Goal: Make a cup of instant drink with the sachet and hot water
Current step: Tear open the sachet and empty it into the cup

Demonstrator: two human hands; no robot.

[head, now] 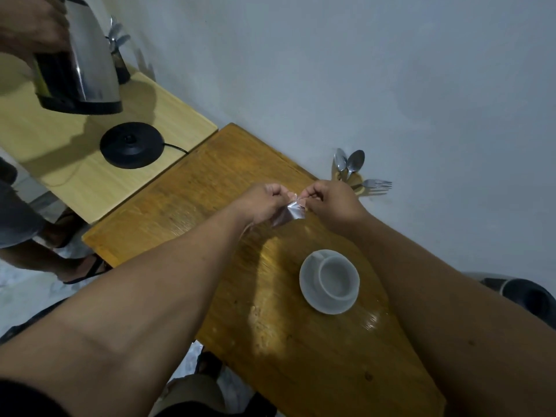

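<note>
A dark wooden table [301, 341] is seen running from far left to near right along a pale wall, with a lighter table [75, 164] butted against its far-left end. Above that lighter table a steel kettle [84, 58] is held aloft by another person's hand [30, 25], lifted clear of its black base [132, 145], which is left on the tabletop with its cord trailing right. On the dark table, near and to the right, a white cup [335, 278] is set on its saucer [310, 288]; the cup appears empty. Cutlery is noted in a holder [358, 183] against the wall, far right. The sachet [290, 213] is held in the air above the table, beyond the cup, between both hands. Its top edge is pinched by the left hand [264, 203] and the right hand [328, 206], thumb and forefinger pressed together on the foil at each side, knuckles nearly meeting. The sachet's long axis is judged to hang downward and toward the left wrist, its lower part half hidden by that hand. Tearing is judged to be the step in hand; no opening can be made out. The cup lies nearer than the grip and slightly right, so the right hand is the closer one for tipping.
</note>
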